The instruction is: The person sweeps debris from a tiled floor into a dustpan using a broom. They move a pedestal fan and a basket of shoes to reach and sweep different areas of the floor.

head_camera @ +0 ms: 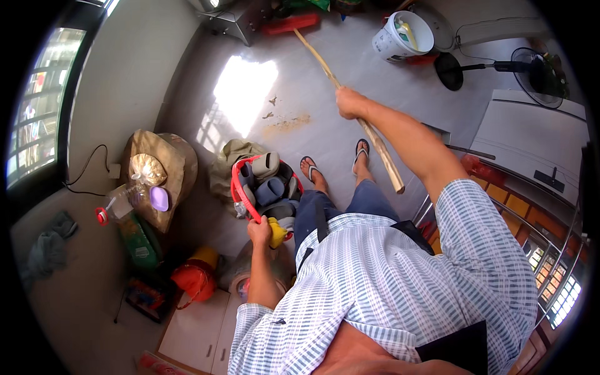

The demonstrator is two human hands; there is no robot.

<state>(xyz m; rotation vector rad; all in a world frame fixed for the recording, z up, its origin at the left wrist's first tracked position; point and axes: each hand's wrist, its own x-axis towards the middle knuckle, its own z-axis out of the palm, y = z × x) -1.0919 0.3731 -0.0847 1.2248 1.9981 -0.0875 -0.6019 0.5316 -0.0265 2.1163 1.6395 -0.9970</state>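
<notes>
My right hand (350,102) is wrapped around the wooden handle (382,152) of a push broom. The broom's red head (293,24) rests on the floor at the top of the view. My left hand (259,231) grips the rim of a red plastic basket (240,185) at my left side. Slippers and clogs, among them a grey clog (266,164) and a dark blue one (270,191), fill the basket. A yellow item (277,233) shows beside my left fingers. Brown dust (288,123) and small dry scraps (268,115) lie on the grey floor between basket and broom.
An olive cloth sack (220,176) lies against the basket. By the left wall, cardboard (161,187) carries a tied plastic bag (147,169) and a purple container (159,198). At the upper right are a white bucket (393,43), a standing fan (536,70) and a white appliance (525,140).
</notes>
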